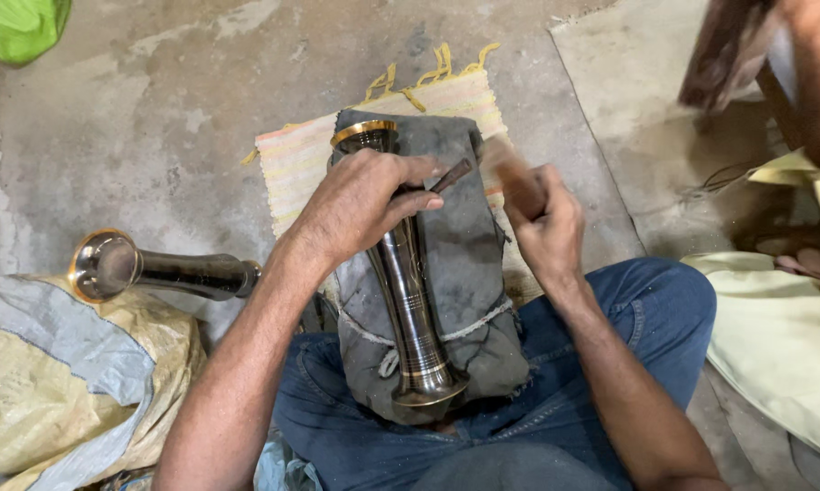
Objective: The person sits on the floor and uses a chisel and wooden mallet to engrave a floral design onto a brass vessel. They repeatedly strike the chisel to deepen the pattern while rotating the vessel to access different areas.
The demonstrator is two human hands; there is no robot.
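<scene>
A long dark metal stand with brass rims [408, 300] lies along a grey padded bundle [472, 264] resting on my lap. My left hand [360, 205] presses down on the upper part of the stand and pinches a thin dark chisel [452, 175] against it. To the right, my right hand [542, 218] is closed around a wooden mallet [512, 175], which is blurred, just beside the chisel's end.
A second dark stand with a brass-rimmed cup [146, 268] lies at the left on a yellow and grey sack [60, 382]. A striped mat with yellow fringe [291, 164] covers the concrete floor. Another person in pale yellow cloth [783, 336] sits at the right.
</scene>
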